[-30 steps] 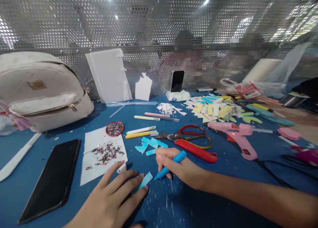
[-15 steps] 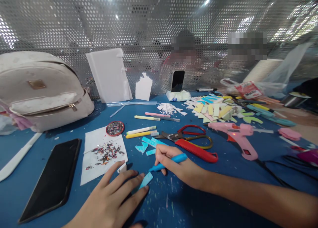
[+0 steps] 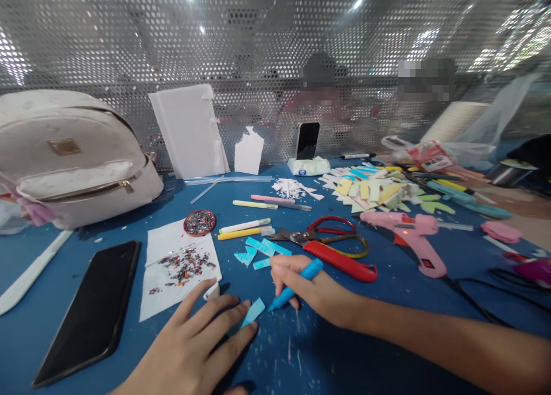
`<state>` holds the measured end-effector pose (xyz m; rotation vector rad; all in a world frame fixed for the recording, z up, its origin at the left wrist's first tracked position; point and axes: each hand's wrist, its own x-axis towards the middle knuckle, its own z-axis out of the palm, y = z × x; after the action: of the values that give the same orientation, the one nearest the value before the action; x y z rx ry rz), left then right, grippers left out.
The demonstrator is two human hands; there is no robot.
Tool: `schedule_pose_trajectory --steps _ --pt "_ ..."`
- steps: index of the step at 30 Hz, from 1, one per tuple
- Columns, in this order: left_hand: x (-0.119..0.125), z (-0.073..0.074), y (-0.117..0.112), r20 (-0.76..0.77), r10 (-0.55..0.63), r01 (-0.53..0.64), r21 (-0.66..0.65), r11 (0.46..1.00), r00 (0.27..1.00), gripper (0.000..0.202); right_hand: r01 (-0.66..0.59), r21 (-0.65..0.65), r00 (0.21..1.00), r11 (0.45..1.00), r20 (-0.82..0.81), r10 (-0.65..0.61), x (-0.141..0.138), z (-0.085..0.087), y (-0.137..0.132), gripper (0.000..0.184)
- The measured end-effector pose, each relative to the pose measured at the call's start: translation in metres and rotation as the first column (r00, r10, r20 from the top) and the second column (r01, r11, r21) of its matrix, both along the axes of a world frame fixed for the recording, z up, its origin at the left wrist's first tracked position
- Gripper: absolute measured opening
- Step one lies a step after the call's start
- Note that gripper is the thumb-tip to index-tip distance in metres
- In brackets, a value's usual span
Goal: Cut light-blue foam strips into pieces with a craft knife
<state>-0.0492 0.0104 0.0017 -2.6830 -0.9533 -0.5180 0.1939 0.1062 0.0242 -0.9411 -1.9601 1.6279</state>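
Note:
Between the thumb and fingers of my right hand [image 3: 307,283] is a blue marker [image 3: 297,286], its tip pointing down and left just above the blue tabletop. My left hand [image 3: 202,335] lies with fingers spread and presses a small light-blue strip [image 3: 253,313] against the table; part of that strip is under the fingers. A gap separates the marker tip from the strip. Several other blue pieces [image 3: 260,247] lie beyond my right hand. By the left index finger sits a small white piece [image 3: 212,292], at the corner of a white sheet [image 3: 161,294] scattered with colourful bits.
Red-handled scissors [image 3: 331,234] and a red cutter [image 3: 344,263] lie beyond my right hand, a pink glue gun [image 3: 407,231] further right. Highlighters [image 3: 245,225] are in the middle, a pile of coloured strips [image 3: 374,188] behind. At left are a phone [image 3: 88,312] and backpack [image 3: 73,154].
My right hand has drawn the marker tip away from the strip, slightly right and toward me. My left hand keeps its place on the strip.

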Motion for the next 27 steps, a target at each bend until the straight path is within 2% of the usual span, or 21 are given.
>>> schedule_pose_trajectory --steps 4,6,9,12,17,27 --pt "0.0007 -0.0026 0.0018 0.065 -0.011 0.009 0.037 0.999 0.998 0.045 0.005 0.006 1.000 1.000 -0.020 -0.005 -0.0005 0.0006 -0.0002 0.050" --pt "-0.0001 -0.0014 0.0028 0.027 -0.030 0.029 0.037 0.999 0.999 0.044 -0.001 0.000 1.000 1.000 -0.028 0.001 -0.0007 0.0005 0.0000 0.051" --pt "-0.0012 0.0005 0.0031 -0.023 -0.029 0.030 0.036 0.999 0.999 0.045 -0.008 -0.009 1.000 1.000 -0.020 0.008 -0.0003 -0.0003 0.0001 0.043" --pt "-0.0006 -0.0001 0.0022 0.037 -0.014 0.012 0.047 0.999 0.999 0.044 -0.062 -0.019 0.998 0.998 -0.011 0.062 0.0006 -0.0014 0.0001 0.044" --pt "0.0010 -0.0031 0.0015 0.054 -0.023 0.022 0.021 1.000 0.998 0.043 -0.049 -0.004 0.999 0.999 0.001 0.049 0.0006 -0.0021 0.0005 0.037" --pt "0.0022 -0.0045 0.0044 0.113 -0.021 0.014 0.063 0.998 0.993 0.044 -0.076 -0.036 0.997 0.996 -0.017 0.075 -0.0010 0.0000 0.0003 0.039"
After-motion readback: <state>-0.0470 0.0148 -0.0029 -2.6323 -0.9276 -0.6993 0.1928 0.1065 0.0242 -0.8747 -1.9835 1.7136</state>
